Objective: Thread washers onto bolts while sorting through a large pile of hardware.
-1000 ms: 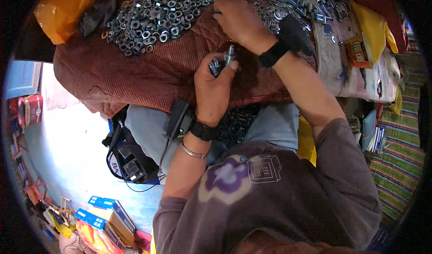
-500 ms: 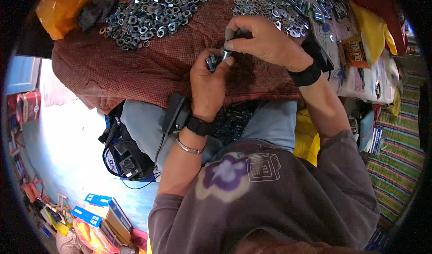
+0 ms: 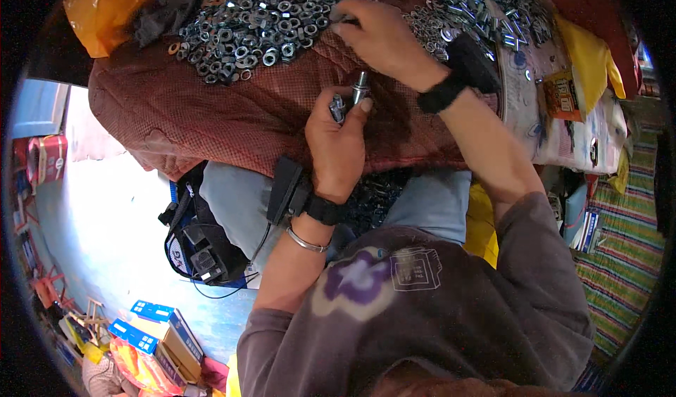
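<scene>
My left hand (image 3: 336, 140) is closed around metal anchor bolts. One anchor bolt (image 3: 360, 87) stands upright between thumb and fingers, its threaded end pointing up. A second shiny metal piece (image 3: 337, 108) shows at the curled fingers; its full shape is hidden. My right hand (image 3: 384, 41) is at the right edge of a heap of steel nuts (image 3: 246, 27), its fingers curled and pinched. What the fingertips hold, if anything, cannot be made out.
A brown-red quilted cloth (image 3: 211, 115) covers the work surface. Flat washers (image 3: 443, 31) and a pile of metal studs (image 3: 500, 17) lie at the far right. An orange plastic bag (image 3: 105, 17) hangs at the far left. Below left stand blue-and-brown cartons (image 3: 169, 334).
My right hand has left the anchor bolt in my left hand and moved up and left to the nuts. The bolt's threaded end is now exposed. My left hand has shifted slightly right.
</scene>
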Available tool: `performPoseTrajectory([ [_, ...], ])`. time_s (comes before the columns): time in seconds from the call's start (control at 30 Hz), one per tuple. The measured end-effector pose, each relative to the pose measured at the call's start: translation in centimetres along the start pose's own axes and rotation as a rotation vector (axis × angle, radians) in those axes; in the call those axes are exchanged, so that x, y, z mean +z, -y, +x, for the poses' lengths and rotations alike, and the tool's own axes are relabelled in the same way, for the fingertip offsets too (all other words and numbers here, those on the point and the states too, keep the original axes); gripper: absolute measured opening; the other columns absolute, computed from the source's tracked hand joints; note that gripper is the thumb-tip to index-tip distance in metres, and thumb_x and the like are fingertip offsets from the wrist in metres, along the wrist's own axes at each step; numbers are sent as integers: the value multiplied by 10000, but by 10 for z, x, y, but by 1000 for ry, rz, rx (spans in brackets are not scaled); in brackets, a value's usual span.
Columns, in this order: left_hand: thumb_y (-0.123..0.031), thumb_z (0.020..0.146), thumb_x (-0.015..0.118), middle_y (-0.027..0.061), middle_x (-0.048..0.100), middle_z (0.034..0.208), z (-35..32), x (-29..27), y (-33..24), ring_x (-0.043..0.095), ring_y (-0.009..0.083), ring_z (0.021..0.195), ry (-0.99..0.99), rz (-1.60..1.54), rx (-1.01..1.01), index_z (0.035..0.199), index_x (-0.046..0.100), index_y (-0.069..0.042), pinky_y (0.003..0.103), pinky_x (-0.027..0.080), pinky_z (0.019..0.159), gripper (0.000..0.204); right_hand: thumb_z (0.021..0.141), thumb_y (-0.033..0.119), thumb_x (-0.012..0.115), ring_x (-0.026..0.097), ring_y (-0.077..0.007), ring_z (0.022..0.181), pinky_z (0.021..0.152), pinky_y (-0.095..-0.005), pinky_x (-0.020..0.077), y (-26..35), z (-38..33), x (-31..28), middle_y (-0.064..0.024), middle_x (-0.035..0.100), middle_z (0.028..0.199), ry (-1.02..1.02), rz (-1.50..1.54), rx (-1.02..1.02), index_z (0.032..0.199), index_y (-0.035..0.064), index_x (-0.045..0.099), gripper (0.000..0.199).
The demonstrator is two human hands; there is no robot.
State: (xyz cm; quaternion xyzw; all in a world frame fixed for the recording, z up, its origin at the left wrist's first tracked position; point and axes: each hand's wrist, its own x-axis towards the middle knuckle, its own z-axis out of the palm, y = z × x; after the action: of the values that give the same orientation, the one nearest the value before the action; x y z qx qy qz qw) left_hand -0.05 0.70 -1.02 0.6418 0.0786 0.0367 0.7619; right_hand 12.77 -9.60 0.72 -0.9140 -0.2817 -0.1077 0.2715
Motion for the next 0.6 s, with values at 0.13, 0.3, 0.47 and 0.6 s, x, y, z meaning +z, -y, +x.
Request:
performPoseTrajectory([
  [0.13, -49, 802, 626, -21, 537, 722, 0, -1, 4, 437, 69, 665, -24, -21, -16, 852, 560, -16, 224, 381, 607, 89, 767, 154, 599, 540, -385, 821, 686, -450, 441, 14, 8, 9, -171, 559, 881, 47, -168, -33, 937, 24, 520, 229],
  [0.3, -55, 799, 630, -18, 527, 707, 0, -1, 0, 427, 69, 646, -19, 40, -25, 844, 558, -15, 225, 374, 583, 94, 773, 153, 595, 554, -366, 770, 648, -433, 442, 7, 7, 6, -165, 575, 868, 52, -161, -71, 892, 12, 536, 193],
  [0.47, -9, 802, 599, 21, 578, 713, -1, 1, -1, 488, 65, 646, -11, 72, -6, 880, 545, 6, 220, 417, 586, 96, 819, 156, 591, 496, -74, 631, 557, -239, 407, 8, -23, -49, -14, 541, 674, 293, 347, 120, 944, 13, 573, 191],
  [0.6, -31, 789, 630, -3, 578, 744, -2, -1, 7, 484, 74, 672, 47, -47, -17, 857, 560, -16, 223, 417, 617, 98, 816, 125, 593, 497, -86, 605, 543, -238, 401, 23, -43, -72, -30, 531, 679, 479, 378, 149, 923, 10, 561, 161],
])
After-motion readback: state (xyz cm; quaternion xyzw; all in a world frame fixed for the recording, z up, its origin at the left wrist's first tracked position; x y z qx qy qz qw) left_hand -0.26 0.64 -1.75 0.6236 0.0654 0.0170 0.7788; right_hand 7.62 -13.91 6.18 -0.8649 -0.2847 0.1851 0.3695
